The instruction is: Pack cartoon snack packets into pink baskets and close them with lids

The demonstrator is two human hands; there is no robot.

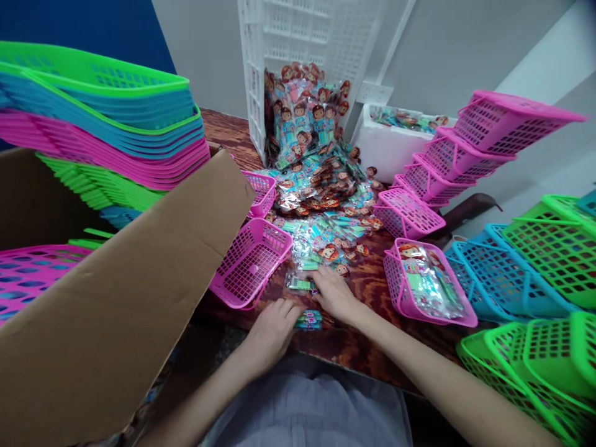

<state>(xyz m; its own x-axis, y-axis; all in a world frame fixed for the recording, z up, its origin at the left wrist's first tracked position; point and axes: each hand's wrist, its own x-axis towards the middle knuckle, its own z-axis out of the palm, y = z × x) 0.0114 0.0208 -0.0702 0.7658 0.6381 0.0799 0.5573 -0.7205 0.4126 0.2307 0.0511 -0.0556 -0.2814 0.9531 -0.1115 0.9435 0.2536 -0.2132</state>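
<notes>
My left hand [274, 328] is low over the brown table edge, its bent fingers closed on the left end of a few small turquoise and pink packets [309, 320]. Just above, my right hand [333, 294] has its fingertips on the end of a clear-wrapped packet [299, 283]. A heap of similar shiny packets [321, 236], with cartoon doll heads on them, spreads beyond both hands. To the left of my hands sits a bare pink basket [251, 264]. On the right, another pink basket [393, 285] holds several wrapped packets.
A tipped white crate [256, 93] spills packets at the back, beside a white foam box [384, 146]. An open cardboard box [139, 292] with stacked coloured baskets [153, 143] crowds the left. Pink baskets [465, 155], blue baskets [512, 273] and green baskets [535, 360] line the right.
</notes>
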